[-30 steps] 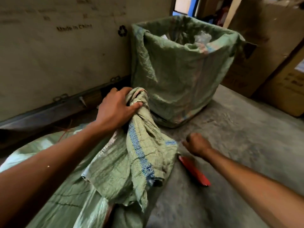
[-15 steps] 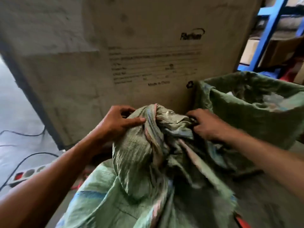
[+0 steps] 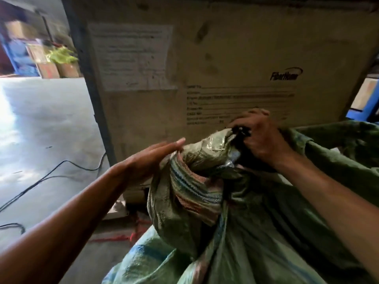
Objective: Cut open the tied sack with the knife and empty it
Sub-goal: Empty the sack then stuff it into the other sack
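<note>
A green woven sack with blue and red stripes rises in front of me, its mouth bunched up at the top. My right hand is closed on the bunched mouth at its top right, fingers dug into the folds. My left hand is flat, fingers straight and together, resting against the left side of the bunch without gripping. The knife is not in view.
A large cardboard crate with printed labels stands right behind the sack. A second green sack stands open at the right. Black cables lie on the concrete floor at the left. Red string lies by the crate's foot.
My right hand left the floor beside the red knife and took hold of the sack's mouth. My left hand let go of the bunch and now lies flat. The sack was lifted upright.
</note>
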